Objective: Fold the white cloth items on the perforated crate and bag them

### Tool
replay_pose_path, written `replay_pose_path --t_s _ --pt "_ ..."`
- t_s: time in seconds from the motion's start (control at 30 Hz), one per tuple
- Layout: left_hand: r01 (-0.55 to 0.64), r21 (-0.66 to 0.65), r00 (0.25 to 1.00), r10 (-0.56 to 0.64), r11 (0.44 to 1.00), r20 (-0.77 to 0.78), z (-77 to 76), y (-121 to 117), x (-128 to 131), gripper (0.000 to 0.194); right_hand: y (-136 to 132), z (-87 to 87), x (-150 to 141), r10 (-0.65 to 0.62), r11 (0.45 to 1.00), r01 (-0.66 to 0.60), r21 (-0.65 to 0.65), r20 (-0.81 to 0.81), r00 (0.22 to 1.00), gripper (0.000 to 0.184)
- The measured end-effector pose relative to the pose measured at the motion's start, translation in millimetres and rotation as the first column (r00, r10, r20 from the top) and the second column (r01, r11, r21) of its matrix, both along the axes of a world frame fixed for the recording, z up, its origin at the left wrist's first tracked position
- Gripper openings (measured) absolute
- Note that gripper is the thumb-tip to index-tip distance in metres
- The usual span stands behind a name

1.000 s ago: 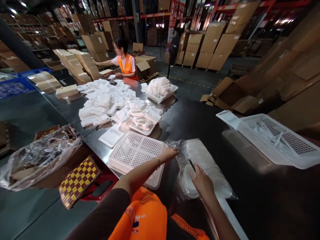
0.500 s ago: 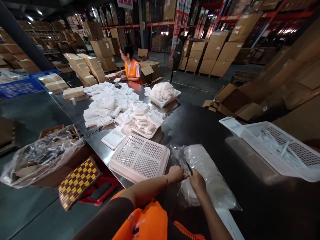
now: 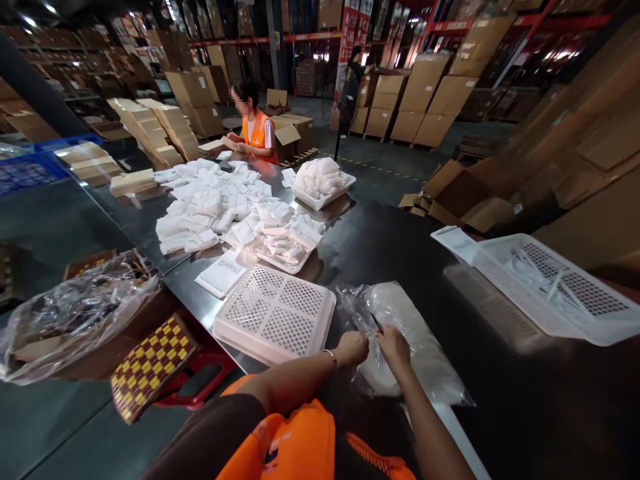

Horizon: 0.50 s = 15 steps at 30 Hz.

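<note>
A clear plastic bag (image 3: 415,333) full of white items lies on the dark table (image 3: 400,247) in front of me. My left hand (image 3: 353,348) is closed, pinching the bag's near edge. My right hand (image 3: 395,347) is closed too, gripping a thin dark tool (image 3: 376,323) whose tip rests against the bag. The two hands almost touch at the bag's near end. An upturned white perforated tray (image 3: 275,313) lies just left of my left hand.
A white basket (image 3: 560,283) with a few white pieces stands at the right. White packets (image 3: 220,200) are heaped mid-table, with a filled tray (image 3: 323,180) behind. A person in an orange vest (image 3: 257,130) works at the far end. Cardboard boxes (image 3: 425,93) surround the area.
My left hand came back from the bag's far end to its near edge beside my right hand. My right hand moved up against the bag with the tool.
</note>
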<state>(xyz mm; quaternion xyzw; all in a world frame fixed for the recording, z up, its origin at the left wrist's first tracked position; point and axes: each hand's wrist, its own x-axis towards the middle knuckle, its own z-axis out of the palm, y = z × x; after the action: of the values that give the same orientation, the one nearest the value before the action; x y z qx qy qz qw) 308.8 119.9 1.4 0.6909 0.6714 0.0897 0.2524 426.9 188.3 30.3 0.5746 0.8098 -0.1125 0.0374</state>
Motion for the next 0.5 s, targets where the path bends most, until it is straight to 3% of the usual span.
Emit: replay_pose_path --t_s 0.1,0.23,0.37,0.5 --pt "-0.023 0.008 1.0 0.023 1.0 0.0 3.8 -3 -10 0.027 3 0.2 3 0.005 0.998 -0.007 -0.062 -0.037 0.999 0.017" --pt "-0.059 0.15 0.998 0.057 0.987 0.015 20.1 9 -30 0.036 -1 1.8 10 0.007 0.994 -0.015 -0.111 -0.071 0.997 0.015" --pt "0.064 0.265 0.997 -0.05 0.962 -0.063 35.1 30 -49 0.029 -9 8.0 11 0.015 0.989 -0.023 -0.145 -0.059 0.998 0.019" --pt "0.144 0.231 0.988 -0.126 0.962 -0.09 36.0 32 -59 0.023 -24 17.5 5 0.062 0.99 -0.064 -0.126 -0.022 0.998 0.038"
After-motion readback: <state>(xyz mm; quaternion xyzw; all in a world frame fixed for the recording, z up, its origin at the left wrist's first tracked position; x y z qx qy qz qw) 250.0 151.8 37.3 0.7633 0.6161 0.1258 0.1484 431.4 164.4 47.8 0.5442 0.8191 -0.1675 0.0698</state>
